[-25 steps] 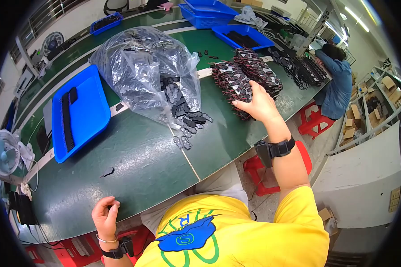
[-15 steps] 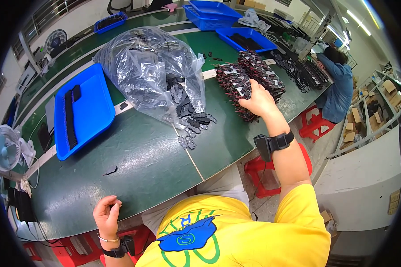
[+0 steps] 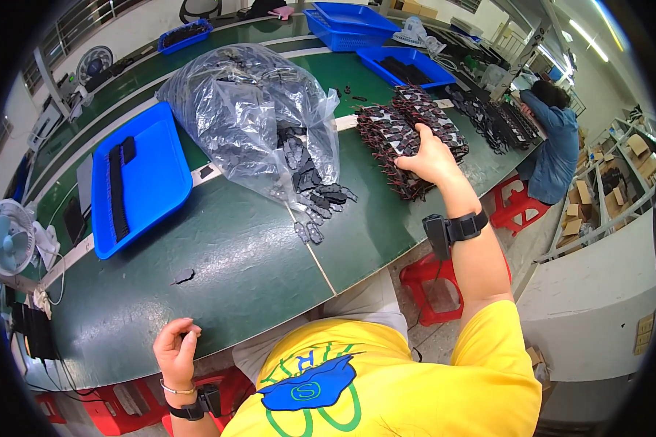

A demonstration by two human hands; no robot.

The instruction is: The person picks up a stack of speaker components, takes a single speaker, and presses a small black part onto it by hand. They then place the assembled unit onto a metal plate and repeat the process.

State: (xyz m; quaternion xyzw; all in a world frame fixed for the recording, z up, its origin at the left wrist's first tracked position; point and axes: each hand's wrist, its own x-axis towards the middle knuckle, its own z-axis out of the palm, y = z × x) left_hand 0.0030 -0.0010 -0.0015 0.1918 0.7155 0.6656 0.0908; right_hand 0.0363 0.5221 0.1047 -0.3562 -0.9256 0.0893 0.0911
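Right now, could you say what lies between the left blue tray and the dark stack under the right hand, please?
The head view shows a clear bag, loose dark pieces at its mouth, then bare table before the stack.

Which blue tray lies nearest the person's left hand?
The large tray left of the clear bag, with a long row of black pieces; the other blue trays lie farther from the left hand.

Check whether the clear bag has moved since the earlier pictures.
No, no visible shift either way: the clear bag keeps its place against the table seam.
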